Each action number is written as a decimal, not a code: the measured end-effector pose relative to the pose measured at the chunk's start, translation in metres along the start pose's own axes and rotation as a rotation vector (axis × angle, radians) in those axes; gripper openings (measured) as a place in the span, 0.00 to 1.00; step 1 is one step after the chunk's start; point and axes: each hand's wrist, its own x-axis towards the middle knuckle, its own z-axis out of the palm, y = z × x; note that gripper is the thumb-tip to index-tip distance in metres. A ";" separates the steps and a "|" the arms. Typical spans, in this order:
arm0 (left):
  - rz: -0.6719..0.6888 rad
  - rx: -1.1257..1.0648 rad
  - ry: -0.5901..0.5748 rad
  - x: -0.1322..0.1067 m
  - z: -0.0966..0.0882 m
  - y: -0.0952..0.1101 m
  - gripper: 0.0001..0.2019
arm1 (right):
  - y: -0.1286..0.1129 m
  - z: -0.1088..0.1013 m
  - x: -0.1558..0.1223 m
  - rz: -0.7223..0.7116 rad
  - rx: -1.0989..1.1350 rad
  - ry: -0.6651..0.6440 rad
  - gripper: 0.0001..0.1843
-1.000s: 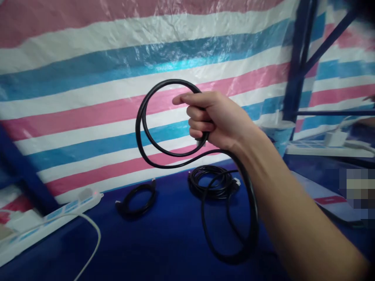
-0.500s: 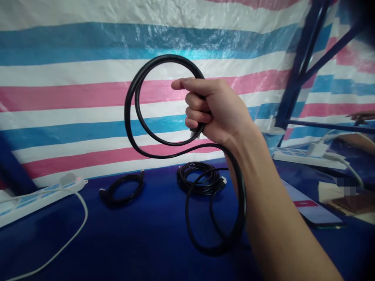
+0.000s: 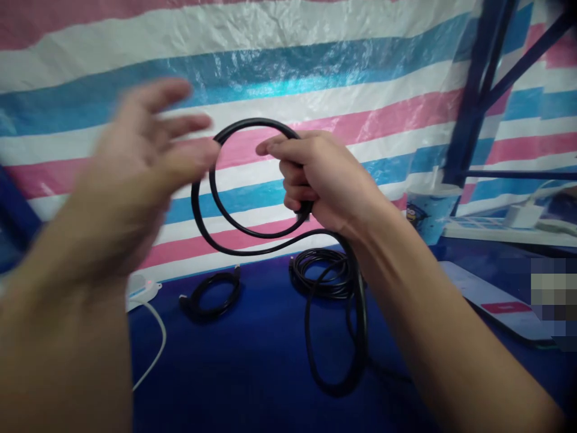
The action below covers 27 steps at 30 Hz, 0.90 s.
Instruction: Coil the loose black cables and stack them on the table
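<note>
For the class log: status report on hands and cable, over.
Right hand shut on cable. Left hand open, blurred, beside loop. Coils on table below.

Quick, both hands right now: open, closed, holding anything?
Left hand: open, fingers spread, blurred, beside the black cable loop, holding nothing.
Right hand: closed on the black cable.

coiled cables (image 3: 322, 273) amid bare tabletop (image 3: 252, 367)

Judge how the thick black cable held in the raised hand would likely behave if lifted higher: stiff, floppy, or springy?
The black cable probably feels semi-stiff: its loop beside the right hand holds a round shape unsupported. The rest hangs in a long drooping loop toward the blue table, so it likely sags and swings.
</note>
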 end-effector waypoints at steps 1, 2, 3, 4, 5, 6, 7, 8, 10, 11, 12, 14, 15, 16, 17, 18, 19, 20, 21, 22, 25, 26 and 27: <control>0.025 0.002 0.004 -0.002 0.006 -0.003 0.25 | 0.000 0.001 0.000 -0.007 0.015 0.023 0.04; 0.027 -0.010 0.000 -0.003 0.012 -0.007 0.25 | -0.001 0.002 0.000 -0.016 0.045 0.037 0.03; 0.023 -0.034 0.002 -0.004 0.020 -0.013 0.24 | -0.001 0.003 0.000 -0.032 0.086 0.049 0.04; -0.002 -0.086 0.016 -0.004 0.027 -0.018 0.22 | -0.002 0.004 0.000 -0.048 0.132 0.058 0.06; -0.039 -0.135 0.021 -0.003 0.034 -0.025 0.22 | -0.003 0.004 0.000 -0.061 0.187 0.071 0.07; -0.072 -0.185 0.032 -0.003 0.040 -0.031 0.21 | -0.004 0.003 0.001 -0.076 0.246 0.092 0.07; -0.102 -0.220 0.035 -0.003 0.045 -0.037 0.21 | -0.004 0.003 0.001 -0.098 0.297 0.123 0.07; -0.124 -0.242 0.032 -0.002 0.050 -0.042 0.22 | -0.005 0.002 0.002 -0.121 0.335 0.163 0.07; -0.172 -0.265 -0.009 -0.002 0.057 -0.051 0.23 | -0.005 0.000 0.005 -0.167 0.395 0.249 0.06; -0.192 -0.266 -0.045 -0.002 0.059 -0.053 0.23 | -0.005 -0.001 0.006 -0.194 0.417 0.295 0.06; -0.194 -0.256 -0.077 -0.002 0.061 -0.055 0.23 | -0.004 -0.002 0.008 -0.221 0.427 0.328 0.05; -0.150 -0.221 -0.106 -0.002 0.061 -0.054 0.20 | -0.002 -0.004 0.009 -0.255 0.442 0.356 0.04; -0.112 -0.204 -0.087 -0.002 0.059 -0.051 0.18 | -0.002 -0.005 0.009 -0.258 0.438 0.341 0.05; -0.072 -0.194 -0.047 -0.001 0.056 -0.048 0.15 | -0.002 -0.005 0.008 -0.250 0.415 0.293 0.05; -0.040 -0.193 0.002 0.000 0.053 -0.044 0.12 | -0.002 -0.004 0.007 -0.234 0.383 0.223 0.05; -0.020 -0.203 0.050 0.001 0.049 -0.040 0.10 | -0.003 -0.003 0.005 -0.211 0.347 0.143 0.05; -0.016 -0.217 0.082 0.001 0.045 -0.036 0.08 | -0.004 -0.002 0.003 -0.186 0.307 0.065 0.05; -0.024 -0.231 0.096 0.002 0.041 -0.032 0.07 | -0.005 -0.001 0.001 -0.166 0.267 -0.005 0.06; -0.047 -0.243 0.085 0.002 0.036 -0.028 0.06 | -0.006 -0.001 -0.001 -0.148 0.232 -0.058 0.06; -0.081 -0.256 0.050 0.002 0.031 -0.025 0.05 | -0.008 -0.001 -0.003 -0.125 0.202 -0.092 0.07; -0.172 -0.322 -0.149 -0.001 0.017 -0.021 0.04 | -0.010 -0.003 -0.005 -0.041 0.085 -0.151 0.06; -0.156 -0.371 -0.228 -0.003 0.012 -0.021 0.04 | -0.010 -0.004 -0.005 -0.017 0.048 -0.170 0.05; -0.116 -0.423 -0.305 -0.004 0.008 -0.020 0.05 | -0.010 -0.005 -0.004 0.003 0.016 -0.187 0.04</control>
